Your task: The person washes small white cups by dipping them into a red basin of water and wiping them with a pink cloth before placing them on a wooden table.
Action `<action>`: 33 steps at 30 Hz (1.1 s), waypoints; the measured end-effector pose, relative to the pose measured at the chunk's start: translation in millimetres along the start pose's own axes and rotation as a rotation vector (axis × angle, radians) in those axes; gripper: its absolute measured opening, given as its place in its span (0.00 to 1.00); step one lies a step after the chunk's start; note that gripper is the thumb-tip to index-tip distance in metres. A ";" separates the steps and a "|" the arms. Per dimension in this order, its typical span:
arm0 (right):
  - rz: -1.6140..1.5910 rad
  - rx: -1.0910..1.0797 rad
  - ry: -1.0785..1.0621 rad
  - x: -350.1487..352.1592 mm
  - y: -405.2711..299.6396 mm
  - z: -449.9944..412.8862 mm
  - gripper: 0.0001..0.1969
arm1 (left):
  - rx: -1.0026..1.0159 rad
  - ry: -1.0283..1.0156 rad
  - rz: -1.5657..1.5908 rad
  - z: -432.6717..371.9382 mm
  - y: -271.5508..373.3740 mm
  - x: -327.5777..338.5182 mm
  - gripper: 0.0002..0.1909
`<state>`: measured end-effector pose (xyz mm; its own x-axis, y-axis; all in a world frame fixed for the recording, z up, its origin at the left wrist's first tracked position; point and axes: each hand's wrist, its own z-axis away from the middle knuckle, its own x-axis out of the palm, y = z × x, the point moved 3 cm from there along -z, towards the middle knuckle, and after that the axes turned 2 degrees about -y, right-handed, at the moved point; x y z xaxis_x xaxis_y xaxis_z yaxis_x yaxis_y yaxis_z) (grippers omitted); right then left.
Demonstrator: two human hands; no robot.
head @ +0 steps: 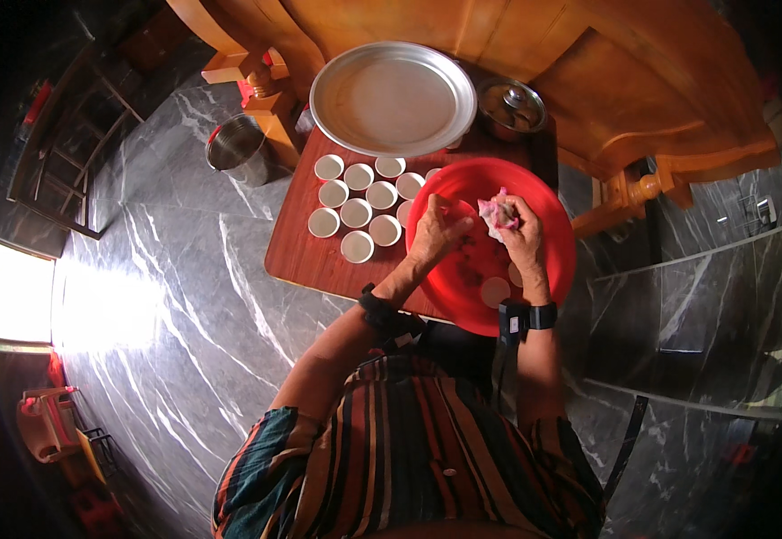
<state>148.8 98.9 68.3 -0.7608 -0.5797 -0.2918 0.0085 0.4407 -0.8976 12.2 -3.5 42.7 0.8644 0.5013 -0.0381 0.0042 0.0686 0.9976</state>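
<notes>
A large red plastic basin (pixel 562 269) stands at the right front of a reddish wooden table (pixel 296 236). Over its left half is my left hand (pixel 436 232), with fingers curved around what looks like a clear cup, hard to make out against the red. My right hand (pixel 522 229) grips a crumpled pink and white cloth (pixel 497 214) above the basin. Near my right wrist, a round pale cup or disc (pixel 496 292) lies in the basin, a second one partly hidden by the forearm. Several small white cups (pixel 357 246) stand with their mouths up on the table, left of the basin.
Behind the cups is a big round metal tray (pixel 394 101), beside a lidded metal pot (pixel 512 111). A carved wooden bench (pixel 640 101) borders the table's far side. On the marbled floor at left stands a metal bucket (pixel 239 151).
</notes>
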 end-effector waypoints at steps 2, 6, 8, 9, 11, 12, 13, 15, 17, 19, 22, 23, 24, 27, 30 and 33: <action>-0.004 -0.065 -0.026 6.1 7.3 -3.1 0.16 | 0.087 -0.066 -0.075 -8.6 -18.2 0.5 0.24; 0.205 0.173 -0.178 19.7 20.7 0.1 0.10 | 0.232 -0.124 -0.156 -8.6 -20.6 7.0 0.28; 0.035 0.338 -0.167 17.9 32.5 3.8 0.07 | 0.318 -0.101 -0.197 -9.0 -23.6 7.7 0.28; -0.116 0.358 -0.115 18.7 27.5 5.4 0.06 | 0.351 -0.116 -0.207 -7.7 -20.0 7.6 0.28; -0.258 0.395 -0.107 18.7 22.3 5.3 0.05 | 0.384 -0.130 -0.217 -7.2 -18.1 7.1 0.28; -0.286 0.360 -0.135 15.5 19.5 5.4 0.05 | 0.233 -0.177 0.076 -8.1 -22.8 6.9 0.27; -0.313 0.325 -0.163 13.7 16.9 5.4 0.05 | 0.078 -0.221 0.368 -8.4 -27.5 7.4 0.27; -0.208 0.249 -0.136 13.2 10.1 3.3 0.04 | 0.059 -0.199 0.175 -12.8 -28.6 0.2 0.21; -0.107 0.171 -0.111 14.9 6.8 2.4 0.04 | -0.220 -0.234 0.727 -15.0 -34.1 1.5 0.17; 0.005 -0.058 -0.155 18.7 -6.6 1.9 0.04 | -0.241 -0.210 0.673 -11.6 -26.5 0.6 0.19; -0.021 -0.064 -0.179 20.0 0.1 6.8 0.05 | -0.183 -0.178 0.567 -9.5 -22.4 -1.1 0.18; -0.036 -0.068 -0.173 18.7 5.2 9.1 0.06 | -0.140 -0.219 0.487 -9.4 -19.7 -2.8 0.21; -0.060 -0.006 -0.219 20.3 5.5 10.1 0.06 | -0.096 -0.255 0.408 -9.4 -17.1 -5.9 0.23; 0.015 -0.011 -0.314 23.9 -1.3 8.5 0.05 | -0.206 -0.265 0.251 -23.3 -32.1 -8.0 0.27; 0.053 -0.115 -0.098 17.2 -15.0 7.5 0.04 | -0.193 -0.198 0.263 -19.3 -30.4 5.3 0.31; 0.186 -0.224 -0.094 14.3 -7.9 2.9 0.05 | -0.037 -0.180 0.388 -13.8 -17.2 7.2 0.24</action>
<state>139.7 85.2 70.3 -0.6958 -0.5313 -0.4833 -0.0092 0.6794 -0.7337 11.4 10.9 24.4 0.8725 0.3378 0.3531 -0.3533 -0.0631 0.9334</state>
